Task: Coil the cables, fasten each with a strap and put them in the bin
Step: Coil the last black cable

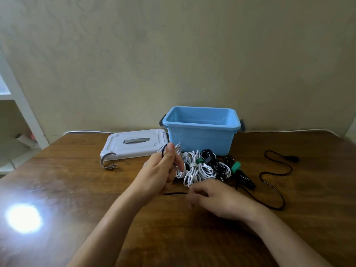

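My left hand (163,170) is raised above the table and holds a loop of thin black cable (273,182) around its thumb and fingers. My right hand (212,199) pinches the same cable lower down; a short stretch runs between the hands. The rest of that cable trails loose to the right across the table. Several coiled cables (194,168), white and black, lie strapped in front of the open blue bin (200,130). A loose grey strap (107,162) lies by the lid.
The bin's white lid (134,145) lies flat left of the bin on the wooden table (77,189). A bright light glare sits at the front left. A wall stands close behind the bin, with white shelving at the far left.
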Tool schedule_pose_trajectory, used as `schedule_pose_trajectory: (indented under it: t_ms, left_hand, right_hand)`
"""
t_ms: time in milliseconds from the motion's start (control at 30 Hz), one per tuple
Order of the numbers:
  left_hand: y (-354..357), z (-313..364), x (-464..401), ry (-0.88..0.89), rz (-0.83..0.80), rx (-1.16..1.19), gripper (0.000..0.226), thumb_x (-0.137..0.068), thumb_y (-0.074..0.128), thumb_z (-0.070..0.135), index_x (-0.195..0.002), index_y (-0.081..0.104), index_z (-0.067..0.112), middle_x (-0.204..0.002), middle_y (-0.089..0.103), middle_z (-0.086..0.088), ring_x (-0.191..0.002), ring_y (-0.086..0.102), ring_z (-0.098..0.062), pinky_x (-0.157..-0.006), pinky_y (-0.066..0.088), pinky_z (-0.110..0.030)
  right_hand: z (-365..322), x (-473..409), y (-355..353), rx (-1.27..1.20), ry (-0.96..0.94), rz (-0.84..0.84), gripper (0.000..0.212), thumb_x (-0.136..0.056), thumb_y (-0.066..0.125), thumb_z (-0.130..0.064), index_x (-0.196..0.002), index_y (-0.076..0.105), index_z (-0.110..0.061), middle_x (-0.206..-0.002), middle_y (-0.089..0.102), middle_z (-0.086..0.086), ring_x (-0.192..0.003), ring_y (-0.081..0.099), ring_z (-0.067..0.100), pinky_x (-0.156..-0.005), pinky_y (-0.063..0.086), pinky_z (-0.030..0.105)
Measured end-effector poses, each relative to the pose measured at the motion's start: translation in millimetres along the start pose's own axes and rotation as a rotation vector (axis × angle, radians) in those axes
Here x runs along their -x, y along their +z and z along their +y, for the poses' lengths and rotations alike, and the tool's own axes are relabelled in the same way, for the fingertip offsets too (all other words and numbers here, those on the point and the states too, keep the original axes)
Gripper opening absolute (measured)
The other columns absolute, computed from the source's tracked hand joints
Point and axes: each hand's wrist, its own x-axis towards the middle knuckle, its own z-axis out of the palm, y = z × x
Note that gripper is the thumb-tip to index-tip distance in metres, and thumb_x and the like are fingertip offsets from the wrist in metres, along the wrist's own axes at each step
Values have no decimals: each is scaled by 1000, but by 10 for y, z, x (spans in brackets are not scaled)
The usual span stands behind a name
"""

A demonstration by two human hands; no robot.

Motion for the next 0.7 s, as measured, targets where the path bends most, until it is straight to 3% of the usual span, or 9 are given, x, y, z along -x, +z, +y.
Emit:
schedule_pose_trajectory:
  t_ms: [133,200,267,400,533,633,700]
  left_hand:
    - [39,-98,-31,60,17,-380,71,-88,20,73,-83,75,28,-54,44,5,-45,43,-5,-53,37,-29]
    - [70,-140,-46,69,0,-505,73,-83,17,78,-79,73,32,-64,57,-2,-58,55,-8,-67,47,-35]
    - [98,-170,-51,55,-18,-553,80,-82,16,78,-79,74,23,-75,67,-2,-70,61,-9,-74,50,-33]
    - [178,-168,-31,50,-77,-594,81,-83,18,76,-72,66,12,-67,64,-3,-62,58,-12,-65,43,-35]
    - [219,-164,-11,51,-103,-644,68,-85,18,74,-63,53,20,-60,55,2,-57,50,-11,-67,43,-41]
    - [224,-163,-32,14,-47,-610,66,-84,20,73,-65,50,18,-62,53,2,-57,47,-12,-61,38,-37]
    - [209,-176,-58,1,-26,-596,58,-93,30,66,-71,52,16,-66,53,2,-58,45,-9,-59,34,-30]
  right_hand:
    - [94,42,-159,6,19,2,21,-104,55,-35,-90,71,-37,-94,68,-18,-92,62,-1,-86,49,30]
    - [135,37,-194,61,45,111,19,-101,60,-39,-86,71,-36,-91,71,-17,-89,64,0,-86,52,35]
    - [163,44,-227,89,67,278,19,-93,68,-48,-79,71,-36,-82,71,-18,-82,63,-2,-75,49,28]
    - [166,53,-226,101,25,535,25,-79,75,-60,-76,74,-35,-75,70,-19,-77,64,-3,-66,50,26]
    - [125,39,-159,4,-41,469,11,-90,72,-45,-86,69,-35,-64,60,-30,-68,59,-11,-59,42,10]
    - [149,18,-157,4,-49,495,8,-99,63,-40,-93,65,-36,-74,65,-25,-76,61,-6,-64,40,13]
    - [185,12,-166,-10,2,572,14,-97,63,-47,-89,63,-35,-84,70,-19,-85,65,-6,-71,51,20]
